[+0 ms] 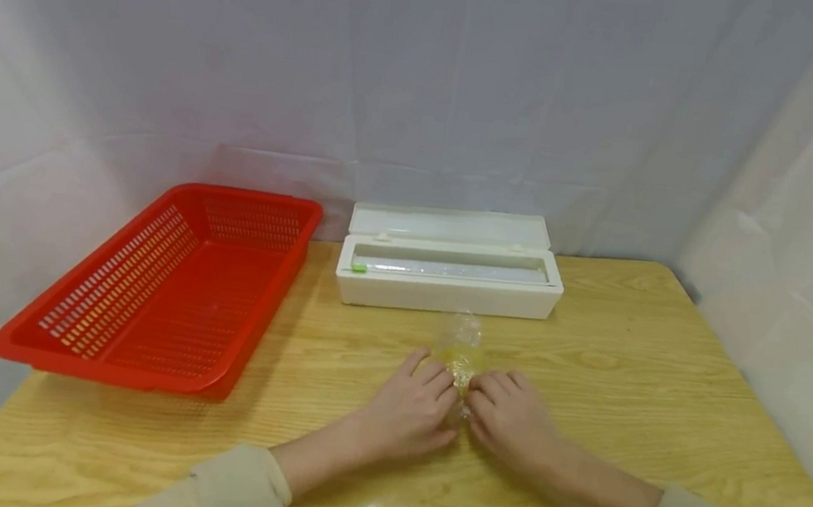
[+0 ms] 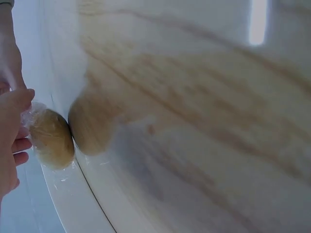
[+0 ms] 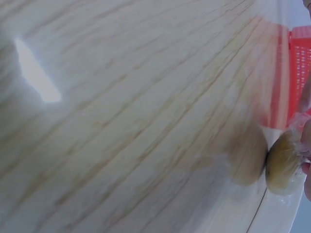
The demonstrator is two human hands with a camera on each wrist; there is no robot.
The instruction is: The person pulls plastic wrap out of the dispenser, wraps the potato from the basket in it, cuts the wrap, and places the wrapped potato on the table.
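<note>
On the table, a rounded, yellow-brown potato-like thing (image 1: pixel 460 363) lies in clear cling film (image 1: pixel 466 329). My left hand (image 1: pixel 414 403) is at its near left side, fingers bent onto the film. From the other side my right hand (image 1: pixel 510 416) pinches the film, its fingertips right beside the left ones. In the left wrist view the wrapped oval (image 2: pixel 52 141) rests on the tabletop, film gathered by the thumb and fingers. The right wrist view shows its other side (image 3: pixel 282 164), with crinkled film at the fingertips. The hands partly hide its near end.
Behind the hands stands a white cling film dispenser (image 1: pixel 447 296), lid raised, with a roll inside and a green slider on its edge. A red plastic basket (image 1: pixel 246 336) sits at the left of the wooden table (image 1: pixel 633 380). White sheeting surrounds the table's back and sides.
</note>
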